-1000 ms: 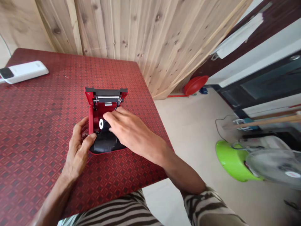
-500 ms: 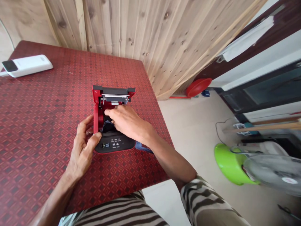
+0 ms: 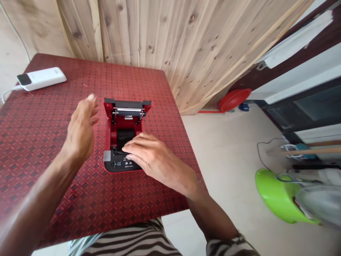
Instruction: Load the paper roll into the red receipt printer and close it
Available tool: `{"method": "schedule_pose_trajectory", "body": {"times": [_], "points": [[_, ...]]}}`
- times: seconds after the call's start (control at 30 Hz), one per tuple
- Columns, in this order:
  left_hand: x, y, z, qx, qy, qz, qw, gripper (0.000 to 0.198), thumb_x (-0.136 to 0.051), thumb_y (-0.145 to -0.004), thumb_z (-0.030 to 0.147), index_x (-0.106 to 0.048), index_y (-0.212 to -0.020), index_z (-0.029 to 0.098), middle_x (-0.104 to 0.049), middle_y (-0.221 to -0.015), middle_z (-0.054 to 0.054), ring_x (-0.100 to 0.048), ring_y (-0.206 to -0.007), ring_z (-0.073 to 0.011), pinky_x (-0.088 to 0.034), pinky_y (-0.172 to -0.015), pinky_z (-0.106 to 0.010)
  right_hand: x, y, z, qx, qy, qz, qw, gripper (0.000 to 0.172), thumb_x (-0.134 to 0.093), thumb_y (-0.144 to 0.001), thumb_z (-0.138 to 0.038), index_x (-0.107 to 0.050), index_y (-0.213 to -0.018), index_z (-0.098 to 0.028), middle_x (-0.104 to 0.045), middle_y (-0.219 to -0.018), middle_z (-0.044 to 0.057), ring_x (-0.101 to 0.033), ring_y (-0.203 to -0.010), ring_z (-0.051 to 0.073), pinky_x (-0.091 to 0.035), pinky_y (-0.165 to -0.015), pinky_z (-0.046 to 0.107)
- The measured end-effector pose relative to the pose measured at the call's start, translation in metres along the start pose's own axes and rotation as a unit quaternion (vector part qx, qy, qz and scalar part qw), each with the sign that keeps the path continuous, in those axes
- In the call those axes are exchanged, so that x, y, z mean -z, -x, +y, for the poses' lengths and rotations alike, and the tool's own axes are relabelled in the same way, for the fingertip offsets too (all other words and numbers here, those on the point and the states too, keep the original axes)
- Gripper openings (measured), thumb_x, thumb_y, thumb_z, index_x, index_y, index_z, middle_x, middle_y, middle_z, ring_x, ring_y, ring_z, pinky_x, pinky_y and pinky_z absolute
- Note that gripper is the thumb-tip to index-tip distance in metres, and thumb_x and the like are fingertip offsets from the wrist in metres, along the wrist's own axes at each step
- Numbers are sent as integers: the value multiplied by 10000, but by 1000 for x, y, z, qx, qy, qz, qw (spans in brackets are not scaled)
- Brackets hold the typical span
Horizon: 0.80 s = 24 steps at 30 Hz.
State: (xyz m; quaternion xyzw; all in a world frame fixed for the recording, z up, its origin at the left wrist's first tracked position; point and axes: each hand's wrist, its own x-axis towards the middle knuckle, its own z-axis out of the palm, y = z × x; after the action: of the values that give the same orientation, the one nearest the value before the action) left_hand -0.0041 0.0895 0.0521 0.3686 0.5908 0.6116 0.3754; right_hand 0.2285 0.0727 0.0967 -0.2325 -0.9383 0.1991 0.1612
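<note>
Two hands are moving above one red patterned bench (image 3: pixel 119 195). The right hand (image 3: pixel 158 156) is reaching over the front right of one red-and-black device (image 3: pixel 125 123); I can't tell whether its fingers are pinching anything. The left hand (image 3: pixel 81 129) is hovering released and empty, apart from the device. The device is lying between them, one black roll (image 3: pixel 124 135) sitting inside, one lid (image 3: pixel 128 104) standing raised behind. Farther off, one white gadget (image 3: pixel 44 79) is lying near the bench's far left corner.

Device (image 3: pixel 126 123) red and black; roll (image 3: pixel 125 136) apparently black; table (image 3: pixel 112 195) red, dark diamond pattern.
</note>
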Motion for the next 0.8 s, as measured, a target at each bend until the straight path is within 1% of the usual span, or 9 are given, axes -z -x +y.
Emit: {"method": "schedule_pose_trajectory", "body": {"times": [0.07,0.13,0.2,0.27,0.33,0.4,0.47,0.57,0.8], "points": [[-18,-19,15,43,28,12,999,496,-645,-1013,601,-679,-1208,146,-697,-1408,-141,-641,-1306,-281,-463,-1101,-458,-8,4,-1,3,29,11,1000,161,-637,-1070,-36,-772,-1124,-104,-818,-1103,100,-711,-1051,229,-588,-1030,388],[-29,-26,25,70,48,2,996,300,-689,-954,474,-653,-1022,184,-737,-1220,-111,-673,-1118,-235,-487,-998,-412,-17,8,-2,3,59,38,998,195,-607,-1075,-12,-764,-1120,-118,-806,-1067,87,-693,-1033,221,-587,-998,373],[-31,-17,29,87,62,-12,994,179,-696,-896,358,-609,-915,202,-731,-1108,-84,-654,-1002,-205,-487,-919,-383,-24,13,-3,8,97,84,992,222,-562,-1106,-35,-761,-1106,-134,-805,-1052,83,-684,-1012,218,-587,-953,368],[-24,2,29,98,69,-20,993,156,-725,-840,293,-627,-919,201,-726,-1169,-70,-642,-1037,-196,-483,-930,-367,-30,17,-5,16,139,128,982,258,-521,-1133,-61,-761,-1091,-147,-812,-1058,83,-681,-993,215,-580,-910,364],[-14,24,26,116,73,-26,990,256,-781,-800,289,-690,-1022,197,-720,-1315,-76,-647,-1179,-220,-477,-1022,-379,-35,20,-7,27,172,164,971,263,-516,-1144,-82,-764,-1084,-148,-819,-1057,81,-680,-973,210,-573,-882,361],[-5,45,21,160,80,-41,983,425,-840,-791,360,-710,-1167,210,-718,-1399,-98,-650,-1299,-284,-474,-1113,-437,-39,21,-9,38,195,191,961,240,-543,-1136,-84,-766,-1067,-139,-820,-1028,75,-677,-938,204,-569,-855,357],[1,58,14,180,66,-45,980,545,-880,-776,417,-706,-1256,224,-695,-1478,-117,-625,-1397,-340,-480,-1163,-481,-42,22,-11,45,212,206,954,201,-583,-1121,-83,-767,-1051,-129,-816,-999,69,-675,-907,199,-564,-829,356],[5,66,5,164,45,-52,984,645,-892,-773,426,-707,-1354,215,-684,-1521,-124,-597,-1467,-365,-487,-1204,-496,-45,22,-12,43,222,210,951,198,-588,-1117,-79,-763,-1046,-142,-815,-1003,66,-682,-913,194,-557,-804,354],[8,70,-4,136,29,-97,985,758,-858,-847,444,-650,-1530,191,-738,-1467,-124,-676,-1377,-366,-532,-1178,-526,-48,24,-12,26,200,225,953,200,-570,-1124,-86,-750,-1070,-155,-815,-1020,66,-723,-1022,215,-561,-864,360]]}}
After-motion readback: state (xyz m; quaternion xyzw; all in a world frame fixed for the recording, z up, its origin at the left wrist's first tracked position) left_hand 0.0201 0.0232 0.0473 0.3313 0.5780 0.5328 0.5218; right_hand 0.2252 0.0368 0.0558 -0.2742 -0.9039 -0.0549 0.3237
